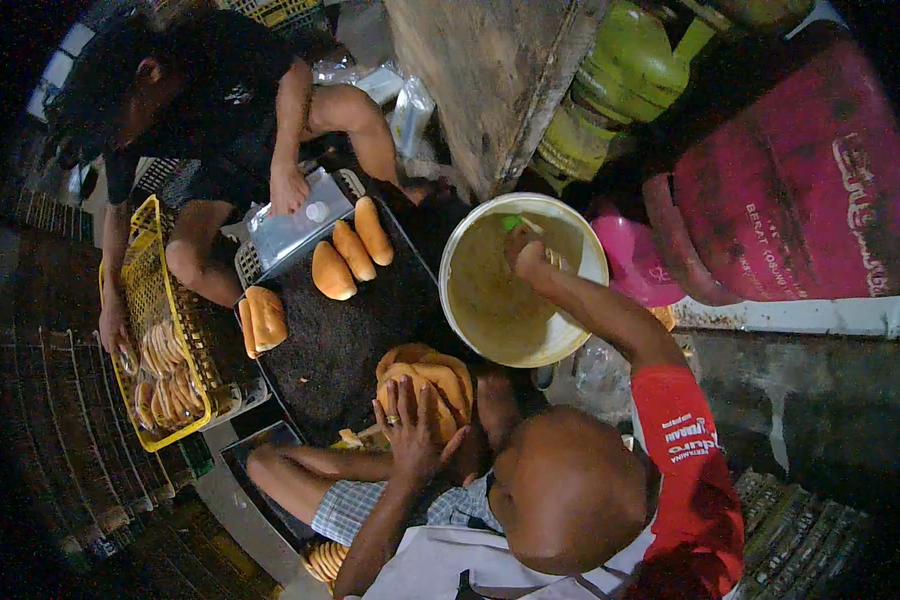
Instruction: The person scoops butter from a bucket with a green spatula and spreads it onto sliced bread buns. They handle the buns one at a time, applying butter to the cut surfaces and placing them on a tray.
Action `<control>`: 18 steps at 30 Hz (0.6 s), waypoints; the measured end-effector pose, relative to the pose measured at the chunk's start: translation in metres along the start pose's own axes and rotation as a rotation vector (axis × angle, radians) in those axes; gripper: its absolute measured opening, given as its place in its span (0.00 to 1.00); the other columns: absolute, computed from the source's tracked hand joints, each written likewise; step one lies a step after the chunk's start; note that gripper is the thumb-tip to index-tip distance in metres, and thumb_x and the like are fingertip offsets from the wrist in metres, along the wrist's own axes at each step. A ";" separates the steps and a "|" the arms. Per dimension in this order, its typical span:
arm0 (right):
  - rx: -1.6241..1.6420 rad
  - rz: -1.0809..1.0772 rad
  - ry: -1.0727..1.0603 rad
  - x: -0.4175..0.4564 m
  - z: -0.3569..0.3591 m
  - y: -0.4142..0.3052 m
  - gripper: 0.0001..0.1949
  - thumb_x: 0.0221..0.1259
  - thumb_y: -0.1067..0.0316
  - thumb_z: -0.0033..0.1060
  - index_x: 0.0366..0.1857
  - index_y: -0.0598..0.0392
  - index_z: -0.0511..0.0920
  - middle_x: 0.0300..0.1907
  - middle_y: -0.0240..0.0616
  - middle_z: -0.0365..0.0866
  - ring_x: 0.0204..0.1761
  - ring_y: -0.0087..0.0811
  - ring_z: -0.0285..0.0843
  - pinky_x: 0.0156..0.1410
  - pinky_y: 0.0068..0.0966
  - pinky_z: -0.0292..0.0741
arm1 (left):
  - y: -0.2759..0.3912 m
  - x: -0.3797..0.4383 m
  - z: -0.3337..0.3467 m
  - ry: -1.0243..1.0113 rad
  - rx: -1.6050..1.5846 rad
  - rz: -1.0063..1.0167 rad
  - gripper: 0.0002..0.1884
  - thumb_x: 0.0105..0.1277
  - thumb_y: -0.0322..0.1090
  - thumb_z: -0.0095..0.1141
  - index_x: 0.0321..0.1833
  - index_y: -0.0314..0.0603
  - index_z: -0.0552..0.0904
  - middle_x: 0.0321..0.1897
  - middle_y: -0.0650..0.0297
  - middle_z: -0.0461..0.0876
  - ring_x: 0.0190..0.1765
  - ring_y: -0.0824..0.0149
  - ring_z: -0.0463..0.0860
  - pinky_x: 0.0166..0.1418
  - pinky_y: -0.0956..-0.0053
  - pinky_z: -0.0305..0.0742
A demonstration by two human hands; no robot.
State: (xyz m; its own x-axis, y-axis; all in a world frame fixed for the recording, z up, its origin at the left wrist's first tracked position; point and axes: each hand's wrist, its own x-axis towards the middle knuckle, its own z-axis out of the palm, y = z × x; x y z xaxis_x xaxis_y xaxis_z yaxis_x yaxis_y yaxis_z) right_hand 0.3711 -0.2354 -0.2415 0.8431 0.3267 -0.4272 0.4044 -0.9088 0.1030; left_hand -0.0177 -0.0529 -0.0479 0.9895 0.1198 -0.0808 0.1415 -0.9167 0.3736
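My left hand [409,442], with a ring on it, lies palm down and fingers spread on a pile of bread rolls [450,379] near my bent leg. My right hand [526,251] is inside a large white bucket [450,315], closed on a tool with a green part [511,222]; the rest of the tool is mostly hidden. A brownish, smooth filling [487,300] coats the bucket's inside. Three long rolls [352,251] lie on the dark work surface [322,360] ahead, and more rolls [262,321] sit at its left edge.
A co-worker in black [217,90] sits across, one hand on a stack of clear plastic bags [300,217], the other at a yellow crate [157,442] of packed bread. Green gas cylinders [615,82], a wooden post [487,82], a pink container [630,259] and a magenta sack [787,187] stand beyond the bucket.
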 end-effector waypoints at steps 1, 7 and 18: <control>-0.026 0.012 -0.002 0.013 0.014 0.012 0.12 0.61 0.66 0.57 0.47 0.56 0.80 0.40 0.51 0.87 0.43 0.49 0.88 0.47 0.45 0.82 | 0.001 0.000 0.000 -0.005 0.014 0.004 0.51 0.56 0.66 0.66 0.76 0.41 0.64 0.80 0.42 0.50 0.82 0.40 0.45 0.79 0.32 0.35; -0.051 0.000 -0.150 0.013 0.097 0.025 0.11 0.62 0.65 0.57 0.45 0.51 0.84 0.42 0.46 0.88 0.45 0.46 0.88 0.49 0.44 0.82 | -0.003 -0.003 0.016 0.043 0.012 -0.045 0.49 0.56 0.65 0.66 0.74 0.40 0.67 0.77 0.41 0.54 0.80 0.38 0.48 0.78 0.30 0.40; -0.028 0.045 0.090 0.062 0.120 0.056 0.11 0.62 0.63 0.59 0.41 0.44 0.90 0.44 0.37 0.90 0.48 0.42 0.88 0.52 0.42 0.82 | -0.019 0.000 0.046 0.147 0.038 0.089 0.53 0.56 0.63 0.68 0.79 0.44 0.58 0.80 0.40 0.50 0.82 0.38 0.46 0.78 0.32 0.36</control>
State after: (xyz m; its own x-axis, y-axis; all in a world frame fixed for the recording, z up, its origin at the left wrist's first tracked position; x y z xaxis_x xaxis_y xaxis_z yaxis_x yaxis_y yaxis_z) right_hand 0.4032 -0.2977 -0.3703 0.8887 0.3084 -0.3394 0.3737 -0.9160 0.1462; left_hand -0.0216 -0.0530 -0.0972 0.9921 0.0892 0.0882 0.0545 -0.9396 0.3378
